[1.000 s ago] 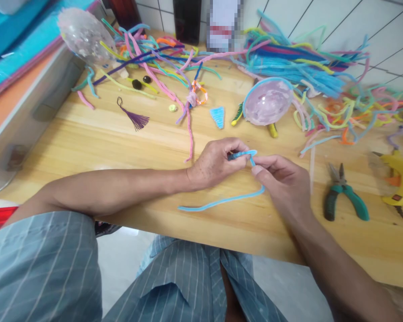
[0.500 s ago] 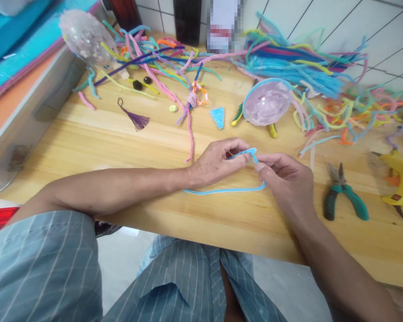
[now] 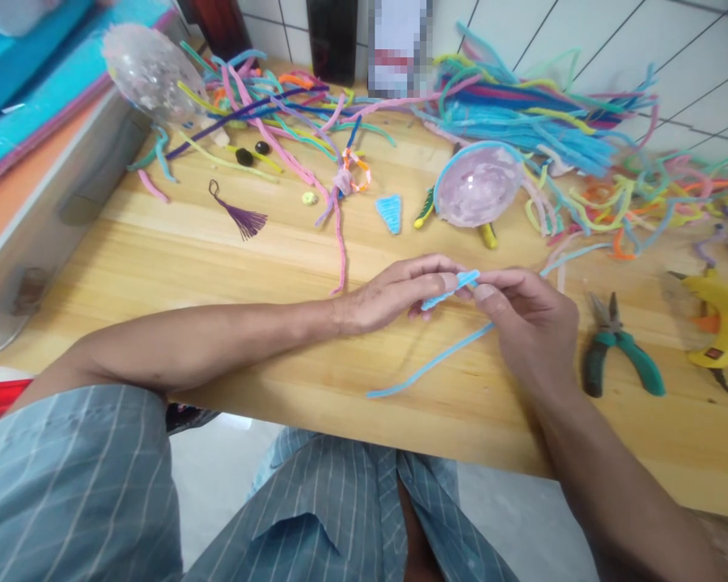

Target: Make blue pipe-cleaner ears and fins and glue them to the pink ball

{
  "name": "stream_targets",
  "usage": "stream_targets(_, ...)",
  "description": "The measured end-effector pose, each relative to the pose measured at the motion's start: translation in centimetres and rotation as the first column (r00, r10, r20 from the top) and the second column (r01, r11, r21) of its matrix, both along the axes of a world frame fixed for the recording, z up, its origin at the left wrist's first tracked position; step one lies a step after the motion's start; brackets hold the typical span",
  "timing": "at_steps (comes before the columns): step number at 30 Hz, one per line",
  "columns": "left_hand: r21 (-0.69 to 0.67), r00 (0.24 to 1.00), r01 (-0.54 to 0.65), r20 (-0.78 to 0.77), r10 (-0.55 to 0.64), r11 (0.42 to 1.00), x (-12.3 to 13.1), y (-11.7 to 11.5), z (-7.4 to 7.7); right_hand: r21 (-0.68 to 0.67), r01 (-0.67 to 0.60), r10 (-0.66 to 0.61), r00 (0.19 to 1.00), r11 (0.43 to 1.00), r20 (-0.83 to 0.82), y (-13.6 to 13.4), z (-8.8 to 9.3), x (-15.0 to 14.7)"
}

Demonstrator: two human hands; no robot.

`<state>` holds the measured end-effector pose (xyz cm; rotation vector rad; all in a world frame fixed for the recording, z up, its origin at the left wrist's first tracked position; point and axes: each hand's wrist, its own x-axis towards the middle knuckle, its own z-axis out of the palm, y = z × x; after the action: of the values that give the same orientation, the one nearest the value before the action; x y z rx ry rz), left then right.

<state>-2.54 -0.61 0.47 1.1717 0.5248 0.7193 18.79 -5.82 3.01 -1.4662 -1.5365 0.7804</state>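
Between my hands is a light blue pipe cleaner [image 3: 433,365], its near part folded into a small compact piece and its loose tail trailing down to the left over the table. My left hand [image 3: 409,291] pinches the folded piece between thumb and fingers. Close beside it, my right hand [image 3: 531,323] grips the same pipe cleaner with thumb and forefinger, just where the tail leaves the fold. Beyond my hands lies a blue trapezoid [image 3: 389,214] of wound pipe cleaner. To its right rests a shiny pale purple bowl-like shape [image 3: 479,186] with a blue rim.
Green-handled pliers [image 3: 622,347] and a yellow glue gun [image 3: 719,315] lie at the right. A bundle of pipe cleaners [image 3: 534,125] is along the tiled wall. A purple tassel [image 3: 239,212] lies at the left, near a clear-sided bin [image 3: 73,170].
The pipe cleaner's loose tail has swung from a bent line under my left wrist to a straight slant. My right hand has shifted slightly right, and the folded piece shows more.
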Motion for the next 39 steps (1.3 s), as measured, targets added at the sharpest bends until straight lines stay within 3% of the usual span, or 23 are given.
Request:
stream_targets(6, 0.028, 0.992, -0.116, 0.048, 0.115, 0.993, 0.5, -0.5, 0.0, 0.062, -0.019, 0.017, 0.999, 0.998, 0.033, 0.2, -0.2, 0.4)
stream_targets(10, 0.136, 0.975, -0.221, 0.01, 0.222, 0.966, 0.8, -0.6, -0.2, 0.095, -0.033, 0.031, 0.999, 0.995, 0.016, 0.5, -0.5, 0.5)
stream_targets(16, 0.261, 0.965, -0.251, -0.007, 0.261, 0.932, 0.6, -0.7, 0.1, 0.135, -0.068, 0.07, 0.997, 0.989, -0.014, 0.6, -0.9, 0.4)
stream_targets(23, 0.271, 0.953, -0.303, 0.061, 0.297, 0.914, 0.8, -0.9, -0.1, 0.123, -0.046, 0.049, 0.998, 0.991, -0.027, 0.3, -0.9, -0.1)
stream_targets(39, 0.183, 0.955, -0.291, 0.007, 0.295, 0.939, 0.6, -0.8, 0.1, -0.046, -0.024, 0.017, 0.989, 0.999, -0.144, -0.1, 0.0, -1.1)
